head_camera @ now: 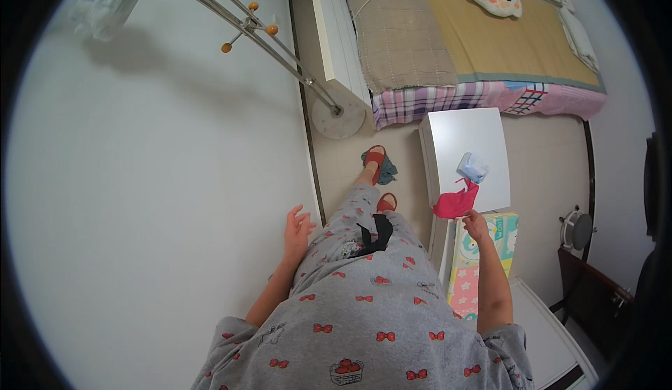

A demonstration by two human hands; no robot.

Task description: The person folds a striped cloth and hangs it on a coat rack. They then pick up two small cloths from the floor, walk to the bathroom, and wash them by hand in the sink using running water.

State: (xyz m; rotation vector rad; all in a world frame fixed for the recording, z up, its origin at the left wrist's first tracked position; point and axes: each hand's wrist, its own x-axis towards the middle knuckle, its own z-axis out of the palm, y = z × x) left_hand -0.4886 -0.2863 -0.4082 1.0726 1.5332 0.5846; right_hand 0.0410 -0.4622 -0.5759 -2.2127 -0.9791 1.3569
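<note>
My left hand (298,230) is empty, its fingers apart and a little curled, between the white wall and my trouser leg. My right hand (476,226) reaches to the near edge of a bright pink cloth (455,201). Its fingertips meet the cloth's edge in the picture, but whether they pinch it cannot be made out. The cloth lies crumpled at the near end of a white cabinet top (467,132). Just beyond it, a blue and clear plastic packet (472,167) rests on the same top. On the floor, a grey-green cloth (388,172) lies partly under one red slipper (375,156).
A metal coat stand (283,62) with a round stone base (338,118) leans across the view at left. Ahead is a bed with a woven mat (504,48). Patterned folded panels (464,285) stand beside the cabinet. A dark folding chair (593,290) is at right.
</note>
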